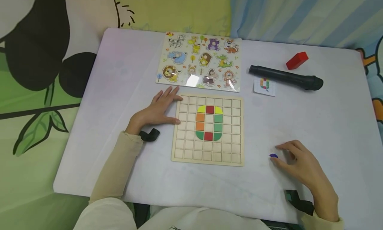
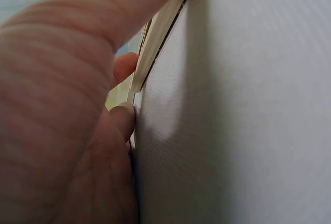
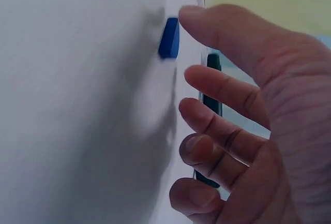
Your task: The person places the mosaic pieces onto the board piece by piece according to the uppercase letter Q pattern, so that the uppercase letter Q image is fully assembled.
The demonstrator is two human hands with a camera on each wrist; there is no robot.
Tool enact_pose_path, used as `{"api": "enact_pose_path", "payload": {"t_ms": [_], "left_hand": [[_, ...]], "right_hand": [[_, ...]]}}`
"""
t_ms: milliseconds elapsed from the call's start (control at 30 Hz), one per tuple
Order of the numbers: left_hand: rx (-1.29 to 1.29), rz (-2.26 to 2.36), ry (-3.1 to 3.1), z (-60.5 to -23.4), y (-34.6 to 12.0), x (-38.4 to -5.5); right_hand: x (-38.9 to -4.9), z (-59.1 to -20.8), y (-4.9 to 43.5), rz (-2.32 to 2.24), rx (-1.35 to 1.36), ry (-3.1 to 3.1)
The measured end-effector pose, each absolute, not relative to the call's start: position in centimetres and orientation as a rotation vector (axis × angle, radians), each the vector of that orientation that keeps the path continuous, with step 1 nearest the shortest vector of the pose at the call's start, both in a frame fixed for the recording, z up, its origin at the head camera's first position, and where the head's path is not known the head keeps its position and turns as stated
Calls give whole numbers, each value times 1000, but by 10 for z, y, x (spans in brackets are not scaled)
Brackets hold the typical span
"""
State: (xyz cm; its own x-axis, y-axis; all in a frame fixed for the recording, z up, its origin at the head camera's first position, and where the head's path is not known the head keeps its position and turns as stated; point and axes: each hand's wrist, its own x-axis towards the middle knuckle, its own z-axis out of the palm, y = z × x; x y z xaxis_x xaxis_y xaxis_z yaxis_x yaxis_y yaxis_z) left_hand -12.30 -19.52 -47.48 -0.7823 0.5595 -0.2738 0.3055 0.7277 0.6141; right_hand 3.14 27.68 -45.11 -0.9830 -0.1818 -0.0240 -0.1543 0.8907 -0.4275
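A square wooden grid board [image 1: 207, 155] lies in the middle of the table, with red, yellow, orange and green pieces set as a ring in its cells. My left hand [image 1: 157, 110] rests at the board's left edge, fingers spread and thumb touching the rim; in the left wrist view the thumb [image 2: 129, 6] lies along the board's side. To the right of the board, my right hand [image 1: 302, 166] is over a small blue piece [image 1: 273, 155]. The right wrist view shows that blue piece [image 3: 169, 38] on the table beside the thumb tip, the fingers apart from it.
Behind the board lies an animal picture puzzle [image 1: 185, 65]. A black microphone-like stick [image 1: 284, 77] lies at the back right, partly over a small pattern card [image 1: 265, 87]. Beyond it is a red block [image 1: 297, 60]. The patterned curtain [image 1: 305, 17] hangs behind the table.
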Motion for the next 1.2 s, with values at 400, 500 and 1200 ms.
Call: {"api": "enact_pose_path", "payload": {"t_ms": [400, 500, 1200], "left_hand": [[666, 801, 2479, -477, -200, -121], [663, 795, 2481, -477, -198, -121], [659, 770, 2484, -474, -195, -123]], "right_hand": [[35, -462, 276, -801, -325, 3002], [32, -461, 272, -800, -331, 3002], [20, -460, 257, -649, -211, 3095]]}}
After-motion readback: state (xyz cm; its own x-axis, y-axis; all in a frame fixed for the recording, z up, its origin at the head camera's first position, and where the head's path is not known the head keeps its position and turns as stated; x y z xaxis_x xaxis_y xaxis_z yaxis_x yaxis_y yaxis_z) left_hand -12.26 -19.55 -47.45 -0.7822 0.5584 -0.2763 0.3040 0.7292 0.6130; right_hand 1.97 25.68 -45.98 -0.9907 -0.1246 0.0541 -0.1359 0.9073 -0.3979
